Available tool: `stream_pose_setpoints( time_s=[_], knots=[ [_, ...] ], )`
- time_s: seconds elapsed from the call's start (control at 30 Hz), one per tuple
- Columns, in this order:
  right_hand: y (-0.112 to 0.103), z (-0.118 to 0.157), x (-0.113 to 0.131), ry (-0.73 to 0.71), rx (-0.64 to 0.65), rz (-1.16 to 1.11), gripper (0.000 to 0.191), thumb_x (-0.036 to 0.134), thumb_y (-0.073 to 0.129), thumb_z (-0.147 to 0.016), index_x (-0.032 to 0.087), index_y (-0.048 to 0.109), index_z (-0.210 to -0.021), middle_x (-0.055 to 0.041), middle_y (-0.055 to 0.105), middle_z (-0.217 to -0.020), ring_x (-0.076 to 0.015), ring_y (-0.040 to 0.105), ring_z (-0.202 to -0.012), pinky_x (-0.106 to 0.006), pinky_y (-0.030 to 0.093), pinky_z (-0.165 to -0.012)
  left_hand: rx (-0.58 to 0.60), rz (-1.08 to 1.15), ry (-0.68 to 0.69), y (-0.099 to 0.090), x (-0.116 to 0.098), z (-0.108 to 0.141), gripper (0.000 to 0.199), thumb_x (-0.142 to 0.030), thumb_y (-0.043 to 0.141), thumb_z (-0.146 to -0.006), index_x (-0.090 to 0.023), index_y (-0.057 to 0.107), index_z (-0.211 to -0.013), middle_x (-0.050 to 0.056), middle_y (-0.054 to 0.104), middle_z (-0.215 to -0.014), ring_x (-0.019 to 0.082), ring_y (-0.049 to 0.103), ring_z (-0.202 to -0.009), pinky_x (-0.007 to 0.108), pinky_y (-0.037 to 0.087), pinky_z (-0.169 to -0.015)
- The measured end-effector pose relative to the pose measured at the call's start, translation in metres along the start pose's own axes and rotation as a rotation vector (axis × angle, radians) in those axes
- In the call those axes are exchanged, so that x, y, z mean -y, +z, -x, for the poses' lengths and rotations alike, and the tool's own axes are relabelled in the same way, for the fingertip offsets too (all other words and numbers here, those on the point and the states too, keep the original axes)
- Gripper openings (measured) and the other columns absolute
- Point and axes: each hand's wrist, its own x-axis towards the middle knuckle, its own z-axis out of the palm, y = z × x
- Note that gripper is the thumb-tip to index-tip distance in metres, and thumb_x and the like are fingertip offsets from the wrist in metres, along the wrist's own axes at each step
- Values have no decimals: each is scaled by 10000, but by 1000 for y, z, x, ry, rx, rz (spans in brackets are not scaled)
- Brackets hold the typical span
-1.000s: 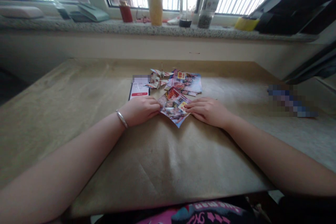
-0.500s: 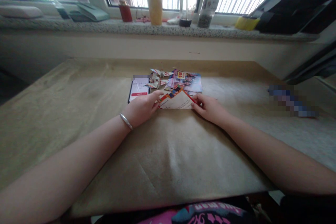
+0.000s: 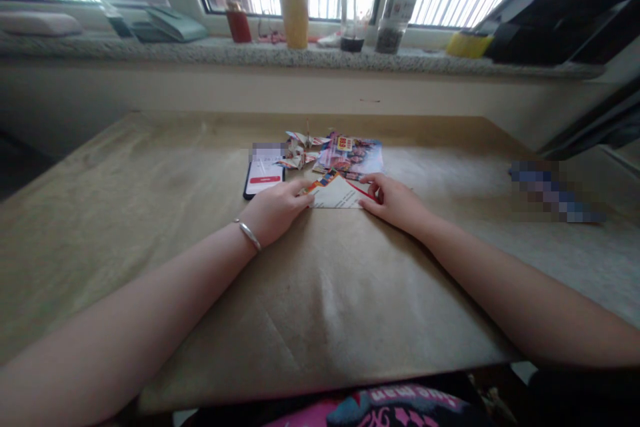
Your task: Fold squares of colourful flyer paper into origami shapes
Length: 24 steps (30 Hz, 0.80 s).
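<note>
The left hand (image 3: 280, 210) has its thumb and fingers closed on the left end of a folded paper (image 3: 336, 193), and the right hand (image 3: 395, 200) pinches the right end between its thumb and bent fingers. The paper is at the middle of the table (image 3: 310, 320), in front of the person, doubled into a triangle with its point away from the body and its long straight edge toward it. Its pale side with small dark print faces up, and strips of red, orange and blue show along the two slanted edges (the print is too small to read). A silver bracelet (image 3: 249, 235) circles the left wrist. Just beyond the left hand lies a phone (image 3: 265, 177), its lit screen showing a red bar and its top part blurred out. To the right of the phone sit folded paper figures (image 3: 300, 159) with pointed wings, and next to them, behind the folded paper, lies a pile of colourful printed sheets (image 3: 369, 155). Well apart, on the right side of the table, is a blurred-out bluish item (image 3: 550, 193). On the speckled windowsill (image 3: 175, 50) stand a red container (image 3: 239, 23), a tall yellow tube (image 3: 294, 7) and a clear jar (image 3: 393, 27) with dark contents.
</note>
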Motion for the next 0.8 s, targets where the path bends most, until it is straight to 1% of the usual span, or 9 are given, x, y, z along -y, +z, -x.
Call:
stream_pose_setpoints(
  time_s=[0.13, 0.23, 0.33, 0.43, 0.53, 0.6, 0.67, 0.73, 0.8],
  knots=[
    [-3, 2, -1, -26, 50, 6, 391, 269, 607, -769, 204, 571, -1152, -11, 636, -782, -135, 536, -599, -251, 408, -552, 61, -17, 9, -8, -4, 1, 267, -131, 411, -917, -168, 640, -1050, 89, 600, -1219, 184, 634, -929, 295, 531, -769],
    [-6, 3, -3, -28, 69, -12, 395, 218, 581, -759, 196, 570, -1153, -9, 638, -800, -125, 530, -591, -248, 410, -558, 110, 7, -4, -13, -7, 1, 286, -110, 401, -914, -155, 635, -1071, 92, 617, -1179, 198, 631, -943, 305, 535, -789],
    [-7, 3, -5, -31, 87, -26, 420, 190, 564, -748, 187, 561, -1168, -13, 644, -823, -123, 532, -593, -250, 418, -567, 117, 27, -4, -15, -8, 1, 279, -96, 402, -911, -131, 635, -1059, 107, 616, -1175, 218, 628, -947, 328, 540, -790],
    [-7, 3, -5, -31, 93, -30, 432, 183, 560, -738, 184, 564, -1170, -18, 646, -833, -128, 534, -599, -254, 419, -569, 83, 49, 16, -12, -7, 1, 265, -88, 412, -906, -127, 641, -1034, 115, 630, -1156, 225, 625, -962, 350, 541, -809],
    [-8, 4, -4, -26, 72, -79, 406, 176, 548, -736, 178, 587, -1140, -16, 634, -813, -120, 515, -576, -250, 406, -554, 10, 114, 19, -7, -6, 1, 256, -91, 421, -902, -129, 652, -1007, 118, 636, -1173, 223, 621, -1002, 365, 531, -868],
    [-9, 4, -3, -13, 59, -156, 369, 178, 539, -741, 174, 608, -1104, -5, 615, -771, -110, 489, -551, -245, 394, -540, -73, 199, -44, -5, -5, 0, 254, -104, 455, -891, -130, 639, -1064, 118, 623, -1211, 220, 616, -1035, 365, 521, -904],
    [-10, 4, -4, 2, 50, -228, 327, 194, 541, -749, 173, 631, -1063, 4, 591, -727, -107, 465, -543, -243, 381, -530, -142, 278, -138, -4, -5, -1, 338, -102, 517, -857, -127, 584, -1187, 120, 627, -1206, 220, 615, -1043, 362, 515, -915],
    [-11, 4, -6, 9, 40, -267, 281, 214, 551, -752, 173, 647, -1013, 4, 573, -703, -111, 455, -556, -246, 373, -530, -162, 315, -210, -4, -6, -1, 475, -94, 573, -817, -133, 513, -1286, 111, 657, -1132, 216, 630, -983, 354, 523, -879],
    [-11, 5, -6, 0, 39, -287, 221, 227, 556, -752, 176, 652, -944, 2, 565, -699, -115, 456, -574, -249, 371, -539, -170, 348, -246, -4, -6, 0, 556, -100, 605, -799, -157, 466, -1335, 80, 684, -1028, 192, 642, -883, 326, 530, -820]
  ],
)
